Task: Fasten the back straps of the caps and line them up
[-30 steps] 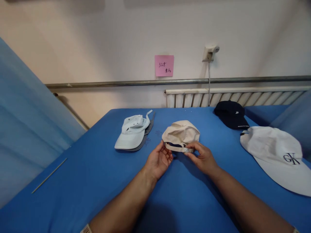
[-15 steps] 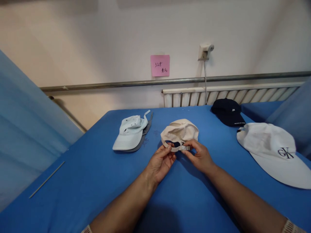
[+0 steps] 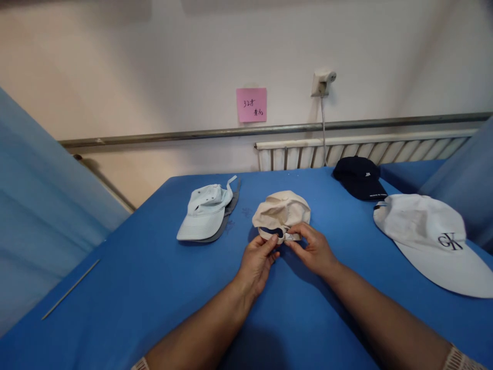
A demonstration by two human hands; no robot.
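A beige cap (image 3: 282, 210) lies in the middle of the blue table (image 3: 162, 288) with its back strap facing me. My left hand (image 3: 259, 259) pinches the strap's left part, fingers closed. My right hand (image 3: 313, 251) pinches the strap at its small metal buckle (image 3: 291, 237). Both hands meet at the strap, close together.
A pale blue cap (image 3: 206, 211) lies left of the beige one. A dark navy cap (image 3: 361, 178) sits at the back right, and a large white cap with a black logo (image 3: 433, 240) lies at the right. A thin stick (image 3: 70, 289) rests near the left edge. A radiator (image 3: 362, 152) runs behind.
My left hand has closed from an open palm into a pinch on the strap. Both hands have drawn together, and the strap loop looks shorter.
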